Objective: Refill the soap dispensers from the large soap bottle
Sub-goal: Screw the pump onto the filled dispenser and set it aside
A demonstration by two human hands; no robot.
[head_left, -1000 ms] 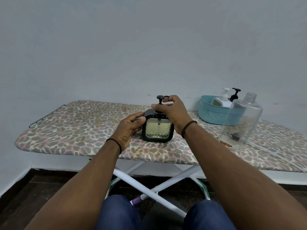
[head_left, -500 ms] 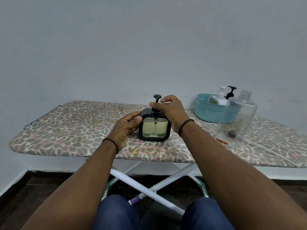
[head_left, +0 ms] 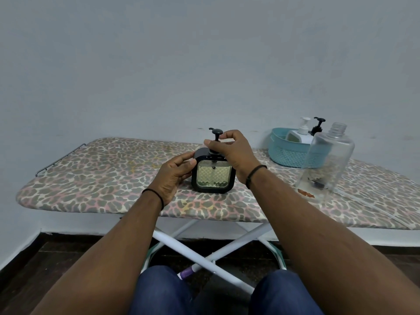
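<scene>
A square black soap dispenser [head_left: 213, 177] with a quilted glass front and yellowish liquid stands upright on the ironing board [head_left: 95, 173]. My left hand [head_left: 175, 178] grips its left side. My right hand [head_left: 231, 151] is curled around the black pump head [head_left: 216, 135] and collar on top. The large clear soap bottle [head_left: 327, 160] stands uncapped at the right, nearly empty. Two more dispensers, a white one [head_left: 300, 134] and a black-pumped one [head_left: 318, 125], sit in the teal basket [head_left: 286, 153].
The leopard-print board rests on crossed white legs [head_left: 204, 253] in front of a pale wall. A small reddish object [head_left: 305, 193] lies by the clear bottle's base. My knees are below the board's front edge.
The view has drifted a little, so the board and objects sit slightly differently in frame. My right-hand fingers have shifted around the pump head; the dispenser stays in place.
</scene>
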